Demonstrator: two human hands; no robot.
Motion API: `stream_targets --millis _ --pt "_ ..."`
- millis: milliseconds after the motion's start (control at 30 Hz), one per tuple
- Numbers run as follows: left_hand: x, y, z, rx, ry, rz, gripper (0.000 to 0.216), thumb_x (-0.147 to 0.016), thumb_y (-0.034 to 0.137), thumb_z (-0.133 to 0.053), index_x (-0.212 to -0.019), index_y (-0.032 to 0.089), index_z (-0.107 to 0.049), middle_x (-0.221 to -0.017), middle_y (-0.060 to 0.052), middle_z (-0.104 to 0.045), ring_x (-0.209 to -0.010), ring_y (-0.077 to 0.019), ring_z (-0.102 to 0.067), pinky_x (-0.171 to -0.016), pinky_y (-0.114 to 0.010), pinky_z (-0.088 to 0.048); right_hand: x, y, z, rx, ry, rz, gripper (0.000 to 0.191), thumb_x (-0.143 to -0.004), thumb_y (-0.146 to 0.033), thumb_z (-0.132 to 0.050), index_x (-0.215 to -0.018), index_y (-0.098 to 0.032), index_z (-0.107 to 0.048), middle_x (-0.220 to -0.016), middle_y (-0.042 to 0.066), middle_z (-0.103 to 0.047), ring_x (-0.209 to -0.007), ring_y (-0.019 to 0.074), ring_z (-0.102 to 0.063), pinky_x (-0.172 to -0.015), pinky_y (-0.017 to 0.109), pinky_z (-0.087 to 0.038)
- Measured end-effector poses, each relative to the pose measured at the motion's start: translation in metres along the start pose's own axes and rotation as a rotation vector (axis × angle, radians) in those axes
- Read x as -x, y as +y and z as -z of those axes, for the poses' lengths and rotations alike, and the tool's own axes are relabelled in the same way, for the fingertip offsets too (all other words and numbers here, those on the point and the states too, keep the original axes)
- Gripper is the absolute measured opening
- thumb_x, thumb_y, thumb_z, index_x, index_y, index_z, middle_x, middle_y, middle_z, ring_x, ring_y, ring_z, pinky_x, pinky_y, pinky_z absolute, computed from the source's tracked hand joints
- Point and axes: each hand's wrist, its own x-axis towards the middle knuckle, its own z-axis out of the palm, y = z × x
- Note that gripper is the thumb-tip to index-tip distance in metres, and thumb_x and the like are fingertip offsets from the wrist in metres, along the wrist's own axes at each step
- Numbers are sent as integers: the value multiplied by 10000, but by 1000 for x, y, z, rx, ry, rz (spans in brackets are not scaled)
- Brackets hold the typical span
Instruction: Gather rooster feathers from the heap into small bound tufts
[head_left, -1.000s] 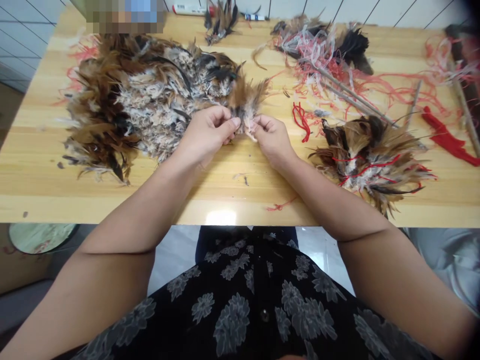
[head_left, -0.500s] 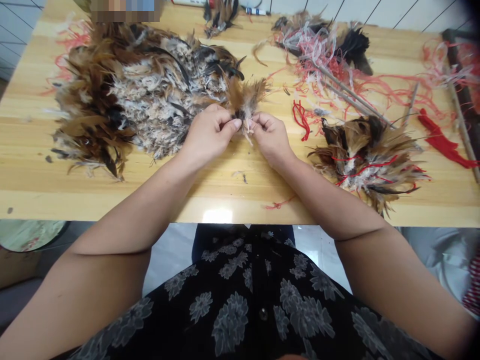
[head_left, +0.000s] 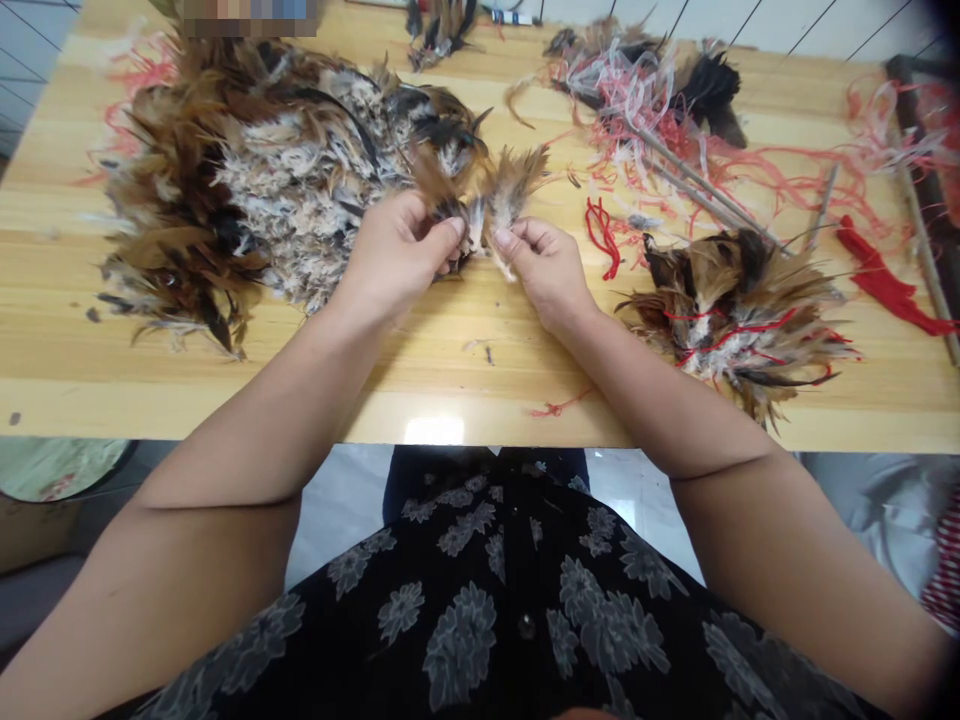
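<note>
My left hand (head_left: 401, 245) pinches brown and dark feathers (head_left: 437, 180) between thumb and fingers, over the right edge of a big feather pile (head_left: 285, 190). Just to its right, my right hand (head_left: 546, 265) is closed on a small tuft of brown feathers (head_left: 516, 185) with pale, fluffy lower ends. A narrow gap lies between the two hands. The fingertips partly hide the feather bases. To the right of my right hand lies a bundle of feathers (head_left: 739, 320) crossed by red yarn.
Red yarn strands (head_left: 602, 240) and a thicker red hank (head_left: 889, 280) lie on the wooden table (head_left: 480, 400). Thin sticks (head_left: 697, 180) rest among tangled pink and white plastic strips (head_left: 645, 90). More feathers (head_left: 442, 35) lie at the back edge.
My hands have drawn apart, the left one shifting left and the right one slightly right. The feathers between them now show as two separate tufts.
</note>
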Motion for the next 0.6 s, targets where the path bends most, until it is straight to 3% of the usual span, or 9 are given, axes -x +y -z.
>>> stream_targets --millis 200,300,367,467,600 --pt "0 16 14 -124 114 -23 519 -1020 690 -994 -957 276 -687 -805 -11 -670 -820 -255 -643 -812 -459 -498 -2 2 7 9 22 19 434 -1229 -461 -882 -924 -220 -688 -913 -18 -531 -867 135 -489 -855 290 -467" --pt "2 23 21 -163 159 -82 631 -992 800 -1036 -931 284 -678 -793 1 -654 -773 -236 -600 -799 -462 -496 -3 4 9 31 34 23 425 -1240 -475 -866 -943 -220 -701 -913 -17 -510 -875 141 -500 -857 289 -470" --pt "3 26 21 -25 99 -81 690 -955 866 -1072 -950 287 -696 -786 1 -676 -774 -249 -646 -780 -471 -546 -3 4 9 41 37 28 411 -1242 -452 -863 -945 -217 -703 -911 -16 -514 -891 142 -519 -872 288 -481" --pt "4 21 13 168 -49 -51 674 -944 824 -1133 -1006 286 -731 -844 -10 -755 -840 -274 -746 -791 -479 -635 -2 4 6 29 16 39 410 -1229 -450 -882 -941 -213 -711 -927 -12 -575 -908 144 -548 -896 296 -506" --pt "-2 -3 -6 301 -125 -104 655 -982 821 -1123 -1042 289 -744 -910 -25 -794 -884 -277 -811 -755 -439 -684 -4 10 2 -17 -37 71 546 -1131 -602 -989 -876 -221 -693 -859 -26 -582 -850 137 -525 -840 295 -493"
